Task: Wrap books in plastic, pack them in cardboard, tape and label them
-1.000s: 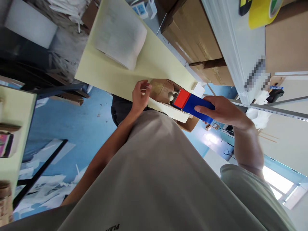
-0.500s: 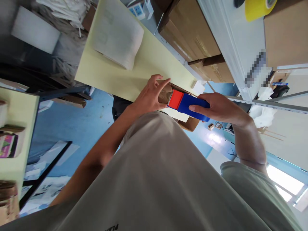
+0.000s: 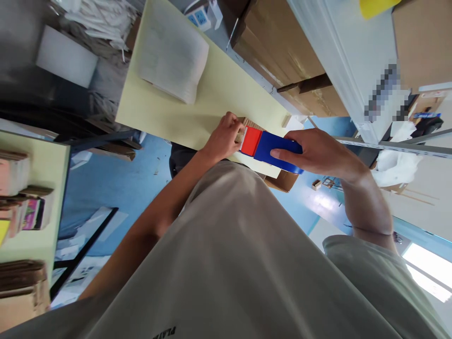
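The left hand (image 3: 222, 139) is closed on the small brown cardboard carton (image 3: 250, 124) at the near edge of the pale yellow tabletop (image 3: 212, 94). The red-and-blue rectangular box (image 3: 268, 146) lies immediately to its right, red end against the carton, with its long axis running left to right. The right hand (image 3: 318, 153) clamps the blue end.
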A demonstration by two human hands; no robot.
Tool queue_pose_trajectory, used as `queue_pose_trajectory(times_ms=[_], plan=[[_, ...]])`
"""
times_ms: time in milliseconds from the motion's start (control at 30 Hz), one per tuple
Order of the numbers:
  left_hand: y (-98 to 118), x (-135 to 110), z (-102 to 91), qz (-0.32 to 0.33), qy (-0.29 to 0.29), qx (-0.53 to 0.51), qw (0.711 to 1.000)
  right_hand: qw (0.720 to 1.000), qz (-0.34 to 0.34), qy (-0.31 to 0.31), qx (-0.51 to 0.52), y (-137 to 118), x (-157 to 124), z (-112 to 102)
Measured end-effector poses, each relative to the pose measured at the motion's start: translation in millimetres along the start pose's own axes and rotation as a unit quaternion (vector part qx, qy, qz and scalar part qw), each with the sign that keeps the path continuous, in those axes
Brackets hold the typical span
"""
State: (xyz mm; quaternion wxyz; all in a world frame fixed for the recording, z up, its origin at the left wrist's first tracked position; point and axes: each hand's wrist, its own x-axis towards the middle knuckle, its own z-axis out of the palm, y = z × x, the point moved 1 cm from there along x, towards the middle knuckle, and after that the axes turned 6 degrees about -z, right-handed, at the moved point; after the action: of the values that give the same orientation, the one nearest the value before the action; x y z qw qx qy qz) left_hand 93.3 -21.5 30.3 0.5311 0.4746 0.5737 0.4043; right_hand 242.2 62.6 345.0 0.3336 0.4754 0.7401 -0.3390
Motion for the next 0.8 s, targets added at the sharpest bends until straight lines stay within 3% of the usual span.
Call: queue_pose_trajectory(times_ms=[100, 267, 367, 533, 700, 800], plan=[[-1, -3, -5.9, 0.05, -0.045, 0.066, 0.996, 1.0, 0.003, 0.003, 0.015, 7, -3, 0], [2, -12, -15.6, 0.039, -0.047, 0.097, 0.993, 0.998, 0.022, -0.019, 0.058, 40, -10, 8], [5, -17, -17.9, 0.036, -0.052, 0.109, 0.992, 0.994, 0.037, -0.047, 0.087, 69, -4, 24], [12, -19, -23.5, 0.029, -0.059, 0.13, 0.989, 0.996, 0.051, -0.055, 0.049, 105, 27, 62], [19, -27, -25.5, -0.004, -0.05, 0.134, 0.99, 0.996, 0.046, -0.047, 0.056, 117, 49, 88], [22, -34, -19.1, -0.063, -0.005, 0.088, 0.994, 0.995, 0.031, -0.044, 0.08, 122, 52, 97]])
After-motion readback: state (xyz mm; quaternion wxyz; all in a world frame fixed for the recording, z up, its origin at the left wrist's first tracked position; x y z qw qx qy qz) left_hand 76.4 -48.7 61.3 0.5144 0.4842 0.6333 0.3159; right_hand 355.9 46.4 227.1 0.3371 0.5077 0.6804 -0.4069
